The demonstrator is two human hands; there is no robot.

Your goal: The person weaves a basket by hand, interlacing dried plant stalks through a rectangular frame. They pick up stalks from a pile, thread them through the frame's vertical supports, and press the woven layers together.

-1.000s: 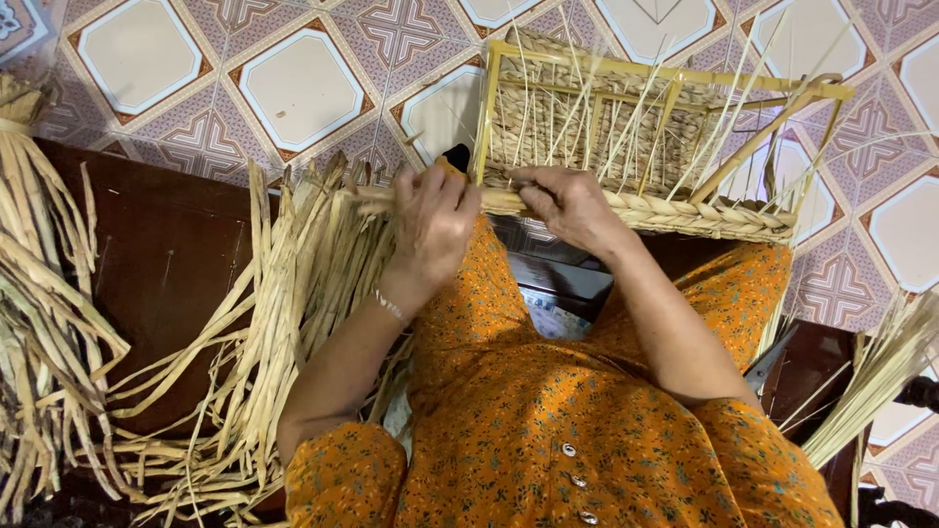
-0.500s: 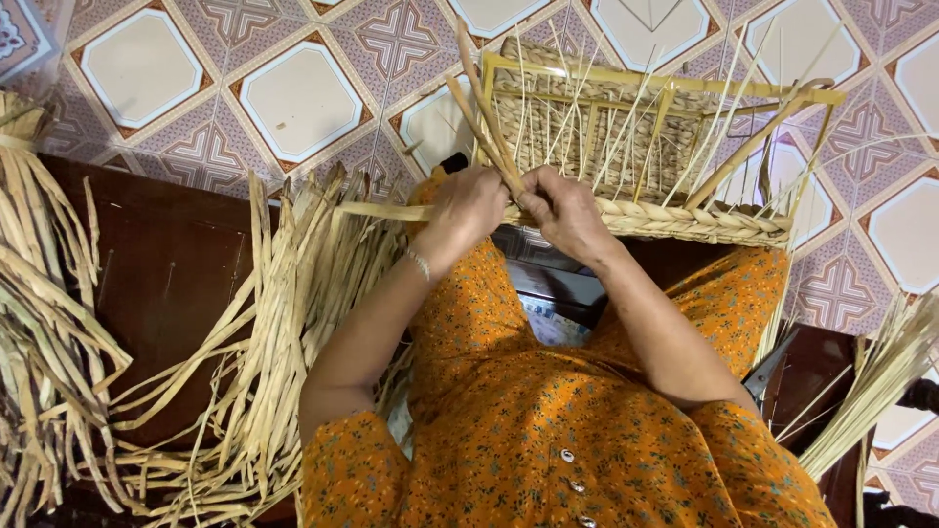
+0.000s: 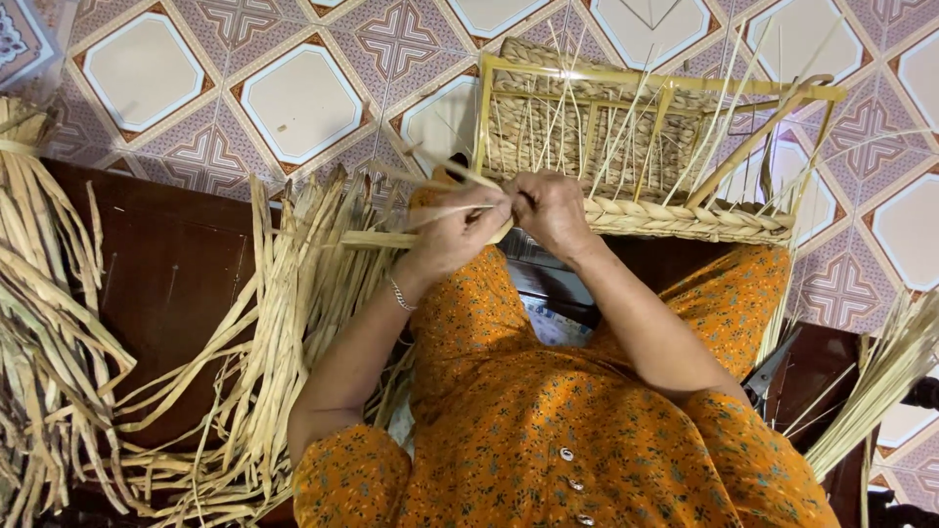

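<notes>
Head view: looking straight down at someone in an orange dress weaving on their lap, tiled floor (image 3: pixel 293 108) beyond the knees.

Basket: half-woven basket (image 3: pixel 636 147) on a pale stick frame, sitting at the knees with its braided near rim (image 3: pixel 685 220) facing the person. Loose stakes poke up out of it everywhere.

Strand: flat pale strand (image 3: pixel 391 238) running leftwards from the hands, right at the rim's left end.

Left hand: left hand (image 3: pixel 455 230) has its fingers closed down on the strand, wrist bent a little, thin bracelet showing, forearm coming up from the lower left.

Right hand: right hand (image 3: pixel 553 210) is curled at the rim just beside the left one, knuckles up, fingers bunched together. Pretty sure it's pinching the strand's end or the rim, but the fingertips are hidden so can't tell which.

Handling: my guess is the strand is light, bendy and dry, so it'd kink or split if folded hard. Best gripped close to where it enters the weave, not out at the floppy end. Basket looks light but fairly stiff thanks to the frame.

Spare stuff: big bundle (image 3: pixel 284 342) of the same fibre on the dark bench (image 3: pixel 176 274) at the left, another heap (image 3: pixel 39 313) at the far left, thinner reeds (image 3: pixel 880 381) at the right.
</notes>
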